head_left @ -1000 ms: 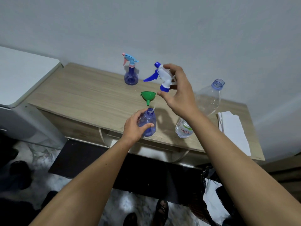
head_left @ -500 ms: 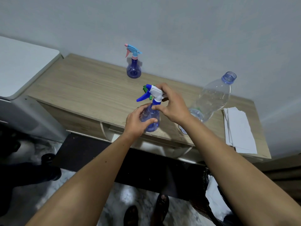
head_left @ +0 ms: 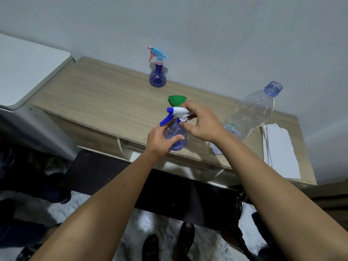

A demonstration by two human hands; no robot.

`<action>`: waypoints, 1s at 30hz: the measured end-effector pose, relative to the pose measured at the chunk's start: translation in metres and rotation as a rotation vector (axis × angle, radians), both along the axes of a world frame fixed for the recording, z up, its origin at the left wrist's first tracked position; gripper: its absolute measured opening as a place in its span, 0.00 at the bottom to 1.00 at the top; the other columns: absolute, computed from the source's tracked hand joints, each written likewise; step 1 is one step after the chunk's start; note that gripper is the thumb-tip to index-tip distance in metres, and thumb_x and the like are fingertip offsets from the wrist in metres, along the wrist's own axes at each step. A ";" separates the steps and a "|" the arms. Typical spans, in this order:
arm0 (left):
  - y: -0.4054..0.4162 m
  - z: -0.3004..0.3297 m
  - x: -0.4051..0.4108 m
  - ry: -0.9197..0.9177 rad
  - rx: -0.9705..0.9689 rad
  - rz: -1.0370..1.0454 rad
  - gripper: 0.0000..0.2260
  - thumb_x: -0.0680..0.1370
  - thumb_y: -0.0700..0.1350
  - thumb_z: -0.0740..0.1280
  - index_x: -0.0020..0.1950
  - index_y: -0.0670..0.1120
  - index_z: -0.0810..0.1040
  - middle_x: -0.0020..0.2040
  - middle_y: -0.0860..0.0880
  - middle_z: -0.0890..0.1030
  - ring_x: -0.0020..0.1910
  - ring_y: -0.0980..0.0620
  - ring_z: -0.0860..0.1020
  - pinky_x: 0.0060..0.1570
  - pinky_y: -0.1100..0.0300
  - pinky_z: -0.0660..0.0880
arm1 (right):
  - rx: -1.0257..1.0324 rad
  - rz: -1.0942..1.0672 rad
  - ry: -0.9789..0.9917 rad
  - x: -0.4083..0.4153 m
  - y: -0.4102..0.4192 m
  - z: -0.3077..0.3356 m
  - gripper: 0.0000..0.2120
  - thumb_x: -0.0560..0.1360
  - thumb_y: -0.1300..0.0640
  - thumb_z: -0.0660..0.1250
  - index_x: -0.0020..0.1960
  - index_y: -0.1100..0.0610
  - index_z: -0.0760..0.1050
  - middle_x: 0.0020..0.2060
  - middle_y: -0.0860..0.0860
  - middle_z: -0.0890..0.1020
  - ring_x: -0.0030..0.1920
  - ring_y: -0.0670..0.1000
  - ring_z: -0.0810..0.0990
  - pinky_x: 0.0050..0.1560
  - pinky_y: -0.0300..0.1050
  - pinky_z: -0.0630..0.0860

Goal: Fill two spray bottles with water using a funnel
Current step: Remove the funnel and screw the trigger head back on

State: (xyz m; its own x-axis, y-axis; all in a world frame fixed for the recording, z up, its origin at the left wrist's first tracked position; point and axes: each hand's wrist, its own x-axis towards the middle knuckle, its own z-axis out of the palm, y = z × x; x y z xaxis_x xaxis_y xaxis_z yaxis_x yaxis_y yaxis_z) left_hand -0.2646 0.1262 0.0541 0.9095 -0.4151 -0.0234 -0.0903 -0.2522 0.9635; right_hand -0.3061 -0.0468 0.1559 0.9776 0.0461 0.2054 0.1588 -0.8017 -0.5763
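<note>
Two hands on near spray bottle (head_left: 177, 137) at surface (head_left: 105, 102) front edge: left hand (head_left: 162, 140) grips body, right hand (head_left: 202, 122) pinches trigger head (head_left: 178, 113). Risk: cross-threaded cap leaks; funnel (head_left: 177, 100) at 12 o'clock gets knocked

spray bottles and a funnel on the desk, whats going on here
A person is putting the white and blue trigger head onto a blue spray bottle at the desk's front edge. The left hand grips the bottle body; the right hand pinches the head at the neck. The green funnel sits just behind. A second spray bottle, capped, stands by the wall, and an uncapped water bottle stands to the right.
</note>
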 end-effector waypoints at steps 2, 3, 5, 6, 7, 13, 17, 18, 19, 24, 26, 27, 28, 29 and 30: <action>0.000 -0.001 0.000 -0.004 -0.014 -0.002 0.36 0.65 0.61 0.79 0.72 0.54 0.80 0.58 0.54 0.87 0.60 0.52 0.84 0.65 0.44 0.81 | -0.016 0.007 0.020 0.000 -0.002 0.000 0.12 0.73 0.59 0.73 0.55 0.53 0.76 0.45 0.47 0.83 0.46 0.52 0.82 0.50 0.52 0.81; 0.000 -0.001 0.000 -0.015 -0.015 -0.007 0.36 0.65 0.62 0.79 0.72 0.53 0.81 0.59 0.54 0.87 0.60 0.52 0.84 0.65 0.45 0.81 | -0.021 0.004 0.037 0.001 -0.003 0.001 0.11 0.74 0.59 0.74 0.54 0.54 0.77 0.44 0.47 0.83 0.45 0.52 0.82 0.49 0.50 0.80; 0.000 0.000 0.000 -0.055 -0.020 -0.019 0.35 0.67 0.60 0.80 0.72 0.52 0.80 0.60 0.55 0.86 0.61 0.55 0.84 0.65 0.47 0.81 | -0.040 -0.018 0.060 0.002 -0.005 0.005 0.13 0.74 0.55 0.77 0.53 0.54 0.76 0.42 0.47 0.82 0.42 0.51 0.80 0.44 0.46 0.75; 0.000 -0.001 0.000 -0.069 -0.029 -0.022 0.34 0.68 0.58 0.81 0.72 0.52 0.80 0.61 0.56 0.86 0.61 0.56 0.84 0.65 0.48 0.81 | -0.051 -0.037 0.066 0.003 -0.005 0.006 0.14 0.73 0.52 0.79 0.52 0.54 0.76 0.40 0.47 0.82 0.39 0.51 0.78 0.40 0.45 0.72; 0.001 -0.001 0.000 -0.075 -0.038 -0.023 0.33 0.68 0.55 0.83 0.72 0.53 0.80 0.61 0.56 0.86 0.61 0.56 0.84 0.65 0.48 0.81 | -0.056 -0.058 0.070 0.004 -0.004 0.007 0.17 0.72 0.49 0.80 0.51 0.54 0.76 0.39 0.47 0.81 0.37 0.50 0.76 0.38 0.44 0.69; 0.001 0.000 0.000 -0.103 -0.043 -0.012 0.31 0.69 0.49 0.84 0.71 0.54 0.80 0.60 0.59 0.85 0.59 0.59 0.83 0.64 0.53 0.81 | 0.022 -0.095 0.105 0.003 -0.007 0.000 0.12 0.71 0.53 0.81 0.50 0.55 0.82 0.41 0.44 0.80 0.39 0.46 0.78 0.40 0.39 0.69; 0.001 0.000 0.001 -0.103 -0.046 -0.010 0.33 0.67 0.56 0.83 0.71 0.54 0.81 0.61 0.56 0.86 0.60 0.56 0.84 0.63 0.51 0.82 | 0.220 -0.163 0.101 -0.006 -0.008 -0.012 0.12 0.70 0.57 0.83 0.48 0.51 0.81 0.40 0.46 0.82 0.36 0.44 0.76 0.42 0.35 0.75; 0.001 -0.001 0.001 -0.104 -0.047 -0.007 0.33 0.66 0.57 0.82 0.71 0.54 0.81 0.60 0.56 0.86 0.59 0.55 0.84 0.62 0.50 0.82 | 0.269 -0.200 0.106 -0.007 -0.007 -0.014 0.13 0.69 0.57 0.84 0.47 0.53 0.81 0.39 0.48 0.83 0.35 0.44 0.77 0.41 0.36 0.77; 0.001 -0.002 0.001 -0.109 -0.045 -0.005 0.33 0.66 0.57 0.82 0.70 0.54 0.81 0.60 0.55 0.86 0.59 0.55 0.84 0.61 0.49 0.82 | 0.298 -0.229 0.106 -0.007 -0.006 -0.017 0.14 0.68 0.56 0.85 0.47 0.54 0.82 0.39 0.50 0.84 0.35 0.45 0.77 0.41 0.38 0.78; 0.000 -0.002 0.002 -0.119 -0.051 -0.012 0.31 0.67 0.56 0.82 0.70 0.55 0.81 0.61 0.55 0.86 0.60 0.53 0.84 0.62 0.46 0.82 | 0.510 -0.263 0.101 -0.011 -0.005 -0.021 0.15 0.69 0.66 0.83 0.44 0.52 0.79 0.49 0.55 0.88 0.43 0.47 0.87 0.50 0.43 0.84; 0.001 -0.003 0.003 -0.117 -0.050 -0.013 0.32 0.66 0.57 0.82 0.70 0.55 0.81 0.61 0.55 0.86 0.60 0.54 0.84 0.62 0.46 0.82 | 0.562 -0.267 0.105 -0.010 -0.003 -0.024 0.16 0.68 0.68 0.82 0.48 0.55 0.80 0.46 0.55 0.86 0.43 0.50 0.85 0.49 0.43 0.83; 0.001 -0.003 0.003 -0.116 -0.048 -0.013 0.33 0.66 0.57 0.82 0.70 0.54 0.81 0.61 0.55 0.86 0.60 0.54 0.84 0.62 0.46 0.82 | 0.563 -0.254 0.106 -0.008 -0.002 -0.026 0.17 0.68 0.68 0.82 0.51 0.57 0.81 0.46 0.55 0.85 0.42 0.49 0.83 0.48 0.42 0.82; 0.001 -0.002 0.003 -0.112 -0.047 -0.014 0.34 0.66 0.58 0.82 0.71 0.53 0.81 0.61 0.54 0.86 0.61 0.55 0.84 0.63 0.47 0.82 | 0.544 -0.237 0.102 -0.007 -0.002 -0.027 0.18 0.68 0.67 0.83 0.54 0.59 0.83 0.45 0.53 0.84 0.41 0.48 0.80 0.47 0.41 0.81; 0.001 -0.002 0.004 -0.107 -0.046 -0.016 0.35 0.66 0.58 0.82 0.71 0.52 0.81 0.62 0.54 0.86 0.61 0.55 0.84 0.63 0.47 0.82 | 0.506 -0.217 0.091 -0.005 -0.001 -0.028 0.18 0.68 0.66 0.83 0.55 0.60 0.84 0.44 0.52 0.83 0.40 0.46 0.79 0.46 0.38 0.78; 0.002 -0.002 0.004 -0.106 -0.048 -0.020 0.35 0.66 0.58 0.82 0.72 0.52 0.81 0.62 0.54 0.86 0.62 0.54 0.84 0.63 0.47 0.82 | 0.479 -0.206 0.082 -0.004 -0.001 -0.029 0.18 0.67 0.64 0.84 0.55 0.60 0.85 0.44 0.51 0.83 0.39 0.46 0.78 0.45 0.36 0.76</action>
